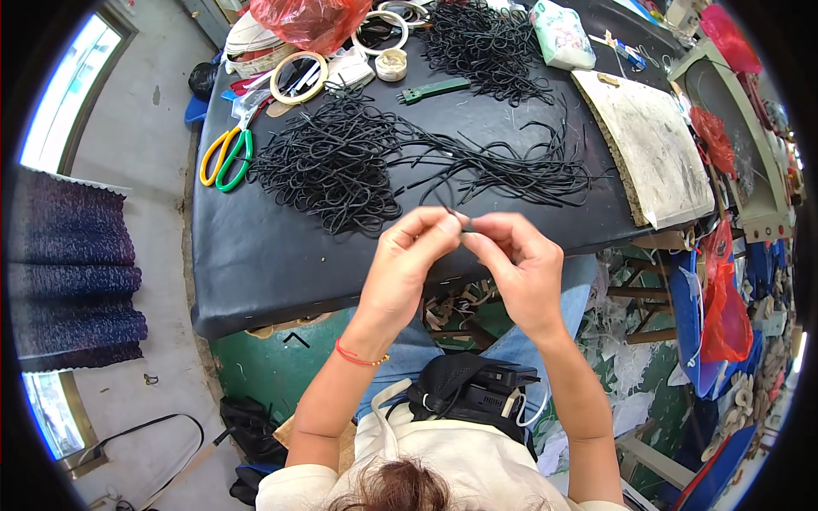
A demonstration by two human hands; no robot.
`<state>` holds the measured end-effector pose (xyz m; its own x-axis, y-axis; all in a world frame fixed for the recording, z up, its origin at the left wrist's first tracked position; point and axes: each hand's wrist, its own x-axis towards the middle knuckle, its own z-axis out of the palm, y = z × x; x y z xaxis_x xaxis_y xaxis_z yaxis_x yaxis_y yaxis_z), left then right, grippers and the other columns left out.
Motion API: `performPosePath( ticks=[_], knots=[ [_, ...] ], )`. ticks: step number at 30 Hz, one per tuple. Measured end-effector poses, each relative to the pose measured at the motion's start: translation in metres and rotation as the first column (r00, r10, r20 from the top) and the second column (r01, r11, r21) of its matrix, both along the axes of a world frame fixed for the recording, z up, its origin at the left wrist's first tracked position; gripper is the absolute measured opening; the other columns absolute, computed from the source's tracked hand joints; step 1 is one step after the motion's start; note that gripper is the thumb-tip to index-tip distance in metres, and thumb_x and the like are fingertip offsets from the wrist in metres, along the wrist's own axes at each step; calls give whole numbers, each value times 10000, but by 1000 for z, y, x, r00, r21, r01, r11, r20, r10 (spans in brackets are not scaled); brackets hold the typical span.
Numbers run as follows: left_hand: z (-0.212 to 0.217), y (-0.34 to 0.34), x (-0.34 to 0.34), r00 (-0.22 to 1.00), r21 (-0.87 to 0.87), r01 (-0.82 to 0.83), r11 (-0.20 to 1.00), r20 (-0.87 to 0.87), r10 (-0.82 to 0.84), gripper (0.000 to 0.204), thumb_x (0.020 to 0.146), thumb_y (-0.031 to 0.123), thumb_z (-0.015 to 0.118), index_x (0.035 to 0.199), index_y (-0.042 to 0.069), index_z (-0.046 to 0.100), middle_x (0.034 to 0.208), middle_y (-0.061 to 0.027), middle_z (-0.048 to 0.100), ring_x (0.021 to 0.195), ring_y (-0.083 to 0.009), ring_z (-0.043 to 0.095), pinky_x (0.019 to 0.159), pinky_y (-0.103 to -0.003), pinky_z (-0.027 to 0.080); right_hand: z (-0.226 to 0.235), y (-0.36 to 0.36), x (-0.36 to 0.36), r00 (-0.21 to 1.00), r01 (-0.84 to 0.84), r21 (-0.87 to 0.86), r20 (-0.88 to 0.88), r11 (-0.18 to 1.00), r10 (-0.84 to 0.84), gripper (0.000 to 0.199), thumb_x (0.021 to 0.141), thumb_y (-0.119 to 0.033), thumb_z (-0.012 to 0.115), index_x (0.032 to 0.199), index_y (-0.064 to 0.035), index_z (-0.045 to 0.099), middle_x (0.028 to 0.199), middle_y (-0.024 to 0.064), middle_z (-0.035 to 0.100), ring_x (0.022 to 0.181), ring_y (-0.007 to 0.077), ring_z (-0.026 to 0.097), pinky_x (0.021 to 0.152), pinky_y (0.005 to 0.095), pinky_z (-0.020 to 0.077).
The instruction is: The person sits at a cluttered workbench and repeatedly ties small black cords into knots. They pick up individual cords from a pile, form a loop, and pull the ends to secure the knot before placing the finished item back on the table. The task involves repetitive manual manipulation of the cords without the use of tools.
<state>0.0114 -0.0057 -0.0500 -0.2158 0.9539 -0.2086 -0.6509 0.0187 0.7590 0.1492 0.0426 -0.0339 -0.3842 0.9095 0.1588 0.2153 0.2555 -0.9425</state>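
Observation:
Close together over the table's near edge, my left hand (407,255) and my right hand (526,268) pinch a thin black cord (467,227) between thumbs and forefingers. Only a short piece shows; the rest is hidden by the fingers. Just beyond my hands, a loose bunch of black cords (520,175) lies spread to the right. To its left sits a tangled heap of black cord (328,157). A second dark heap (486,43) rests farther back. Scissors (232,159) with one yellow and one green handle lie beside the left heap.
The table (256,272) has a black cover. At its back are a green tool (434,90), tape rolls (299,77), a small round tub (391,65), a red plastic bag (315,21) and a white-green packet (562,36). A stained pale board (648,145) lies at right.

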Motion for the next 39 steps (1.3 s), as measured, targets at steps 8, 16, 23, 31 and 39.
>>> performPosePath(
  ticks=[8, 16, 23, 31, 39],
  knots=[
    [5, -7, -7, 984, -108, 176, 978, 26, -174, 168, 892, 139, 549, 1017, 34, 590, 854, -3, 596, 736, -52, 551, 753, -263, 512, 4, 4, 9, 985, -69, 564, 167, 823, -33, 197, 714, 24, 655, 907, -9, 635, 777, 82, 585, 660, 215, 576, 570, 292, 465],
    [1, -11, -6, 957, -98, 219, 971, -172, -234, 168, 870, 124, 582, 987, 12, 624, 833, -23, 621, 736, -76, 562, 719, -233, 487, 3, 5, 10, 962, -199, 654, 274, 730, 17, 201, 680, 32, 647, 875, -8, 624, 737, 62, 543, 661, 203, 547, 557, 307, 455],
    [5, -16, 2, 906, -71, 114, 991, -402, -133, 181, 884, 112, 555, 984, -26, 617, 832, -57, 643, 740, -70, 572, 682, -216, 480, 0, -4, 10, 988, -119, 348, 135, 930, 76, 107, 736, 16, 643, 840, 4, 618, 729, 86, 549, 612, 224, 557, 534, 309, 455],
    [3, -18, -3, 947, -101, 207, 973, -231, -225, 177, 877, 97, 565, 985, -35, 612, 833, -70, 645, 712, -93, 587, 663, -224, 494, -1, -3, 11, 969, -184, 583, 245, 792, 45, 154, 713, 23, 650, 860, 5, 607, 738, 86, 554, 665, 239, 563, 573, 324, 467],
    [-2, -15, 6, 904, -118, 15, 993, -423, -64, 159, 875, 105, 567, 913, -41, 616, 792, -64, 645, 700, -84, 592, 645, -219, 494, -8, -6, 11, 975, -77, 527, 217, 846, -47, 141, 741, -16, 655, 876, 4, 621, 770, 88, 585, 650, 206, 564, 573, 299, 467]
  ],
)
